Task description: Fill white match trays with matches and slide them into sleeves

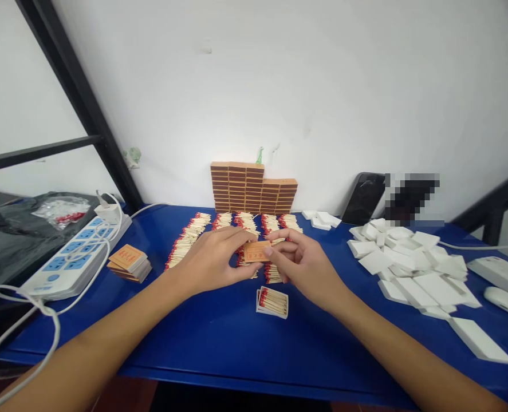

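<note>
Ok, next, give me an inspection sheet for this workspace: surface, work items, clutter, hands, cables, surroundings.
Surface: blue table.
Work items: orange box in hand; white tray of matches in front; rows of matches behind; stacked matchboxes by the wall; orange stack left; white pile right.
Clutter: power strip, dark phone, white case.
Hands: left hand and right hand both grip the orange box.
Cables: white cable loops around the power strip; a thin cable at right.
Surroundings: white wall, black frame.
</note>
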Tool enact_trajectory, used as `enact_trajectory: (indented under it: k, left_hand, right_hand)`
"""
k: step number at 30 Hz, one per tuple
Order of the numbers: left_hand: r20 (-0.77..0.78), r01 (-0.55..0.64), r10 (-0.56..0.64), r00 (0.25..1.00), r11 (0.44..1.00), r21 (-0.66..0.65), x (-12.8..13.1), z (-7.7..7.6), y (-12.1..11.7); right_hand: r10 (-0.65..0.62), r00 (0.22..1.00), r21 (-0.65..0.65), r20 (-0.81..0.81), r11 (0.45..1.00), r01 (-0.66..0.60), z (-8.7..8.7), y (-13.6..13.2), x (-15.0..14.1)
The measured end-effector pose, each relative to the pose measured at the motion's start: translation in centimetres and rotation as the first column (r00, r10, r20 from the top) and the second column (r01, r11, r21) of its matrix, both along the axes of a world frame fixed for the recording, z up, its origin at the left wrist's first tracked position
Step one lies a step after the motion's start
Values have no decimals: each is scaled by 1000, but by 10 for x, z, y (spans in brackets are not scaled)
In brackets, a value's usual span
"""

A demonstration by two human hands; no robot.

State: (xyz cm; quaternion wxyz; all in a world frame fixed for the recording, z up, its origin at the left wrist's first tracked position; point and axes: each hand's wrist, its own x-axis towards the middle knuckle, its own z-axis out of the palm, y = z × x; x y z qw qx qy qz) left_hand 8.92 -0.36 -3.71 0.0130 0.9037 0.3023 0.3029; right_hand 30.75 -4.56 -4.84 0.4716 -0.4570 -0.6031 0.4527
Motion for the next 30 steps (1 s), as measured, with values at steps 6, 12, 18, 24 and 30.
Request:
enact_trajectory:
  k: [6, 12, 18, 24, 30]
  left_hand:
    - [157, 24, -32, 987, 998, 51, 5, -2, 2]
    - [195, 32, -56, 979, 992, 124, 6, -10, 4]
    - [122, -12, 0, 993, 995, 95, 1, -13, 10]
    - [66, -164, 156, 986, 976, 145, -7, -12, 19]
    - [-39, -190, 200, 979, 964, 185, -12, -15, 27]
  right_hand:
    - [-60, 998, 26, -36, 998, 61, 2, 3, 9]
    - [0, 1000, 49, 12, 999, 0, 1, 0, 4]
    - [-79, 997, -2, 18, 997, 79, -1, 8, 10]
    - [-255, 966, 115, 29, 961, 250, 2, 35, 38]
    - [-390, 906, 154, 167, 918, 366, 32, 90, 58]
